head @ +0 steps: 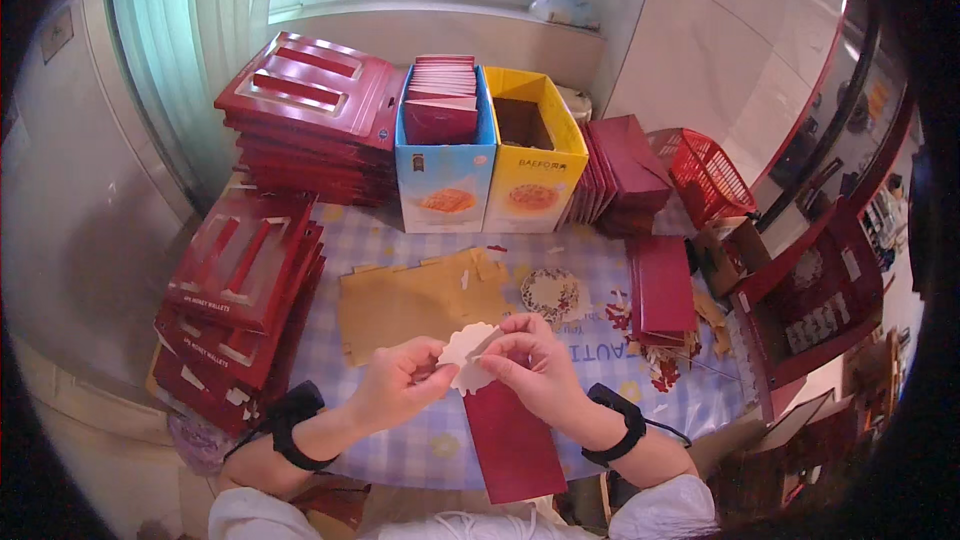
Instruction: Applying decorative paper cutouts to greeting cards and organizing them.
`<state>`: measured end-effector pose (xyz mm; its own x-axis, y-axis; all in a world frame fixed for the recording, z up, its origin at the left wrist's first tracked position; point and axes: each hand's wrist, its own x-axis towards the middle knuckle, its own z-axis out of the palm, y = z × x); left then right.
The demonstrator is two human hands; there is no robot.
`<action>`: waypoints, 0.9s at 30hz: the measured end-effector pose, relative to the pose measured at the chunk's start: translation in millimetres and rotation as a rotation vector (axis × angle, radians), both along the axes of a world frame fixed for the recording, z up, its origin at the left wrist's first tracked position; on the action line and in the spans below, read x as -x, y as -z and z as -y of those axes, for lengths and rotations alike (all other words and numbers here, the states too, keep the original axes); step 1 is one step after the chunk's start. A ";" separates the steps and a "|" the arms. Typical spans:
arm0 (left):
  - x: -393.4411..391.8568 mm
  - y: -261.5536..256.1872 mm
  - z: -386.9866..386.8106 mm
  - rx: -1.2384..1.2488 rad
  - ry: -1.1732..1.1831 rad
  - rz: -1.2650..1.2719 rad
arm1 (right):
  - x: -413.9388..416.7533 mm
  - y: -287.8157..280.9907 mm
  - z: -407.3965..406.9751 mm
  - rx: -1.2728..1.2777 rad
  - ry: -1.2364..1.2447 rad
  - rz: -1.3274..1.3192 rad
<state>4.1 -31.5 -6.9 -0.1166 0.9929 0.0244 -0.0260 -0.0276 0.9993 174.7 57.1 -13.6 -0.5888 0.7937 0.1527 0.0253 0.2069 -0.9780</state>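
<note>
My left hand (405,382) pinches the left edge of a cream paper piece with a scalloped rim (466,351). My right hand (529,364) is at its right side, thumb and forefinger together on a small pale bit at the paper's face. Below the paper, a dark red envelope (516,446) lies at the table's near edge, its upper end partly hidden by the paper and hand. Behind my hands are a flat tan cardboard piece (412,300) and a round cream paper with a printed floral wreath (553,294).
Stacked red printed packs (247,262) stand at the left. A blue box (442,187) holding red envelopes and a yellow box (536,187) stand at the back. More red envelopes (664,285), paper scraps (664,371), a red plastic basket (705,172) and an open red box (817,307) are at the right.
</note>
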 end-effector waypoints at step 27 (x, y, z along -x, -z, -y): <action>2.8 4.0 -0.6 -0.096 0.050 -0.114 | 6.5 -14.5 7.2 -0.455 0.190 0.008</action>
<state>1.3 -30.9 -10.9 -0.0577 0.9898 0.1299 0.0837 -0.1248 0.9886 168.3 49.9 0.9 -0.4430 0.7408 0.5050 0.1107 0.6041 -0.7891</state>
